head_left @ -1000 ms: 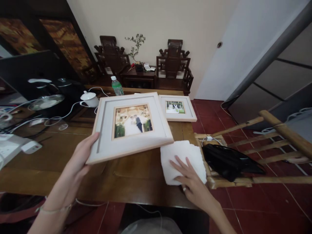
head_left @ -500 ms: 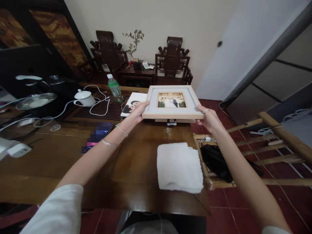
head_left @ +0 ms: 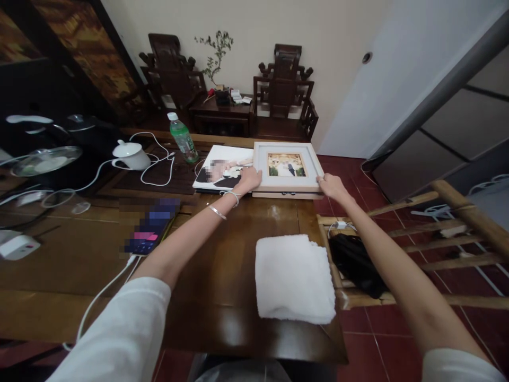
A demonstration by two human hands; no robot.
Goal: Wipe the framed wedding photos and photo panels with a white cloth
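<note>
A light wooden picture frame [head_left: 260, 164] with a wide pale mat and a small wedding photo lies on top of another flat, light-coloured piece [head_left: 278, 195] at the far side of the table. My left hand [head_left: 250, 179] grips the frame's left edge near the front corner. At the opposite edge, my right hand [head_left: 332, 185] has its fingers closed on the right side. Just left of the frame is a white photo album or print [head_left: 222, 154] with a picture of people, partly behind my left hand. A folded white towel [head_left: 294, 278] rests nearer to me.
Left on the wooden table [head_left: 222, 244] are a phone [head_left: 155, 225] on a cable, a lidded white cup [head_left: 131, 155], a green-labelled bottle [head_left: 183, 139] and a glass-lidded pot [head_left: 47, 159]. A bamboo chair or rack [head_left: 469, 207] holding a black item [head_left: 356, 265] stands right.
Both hands have lowered the picture frame and shifted it slightly right, onto the flat piece beneath. More of the white photo piece beside it shows now.
</note>
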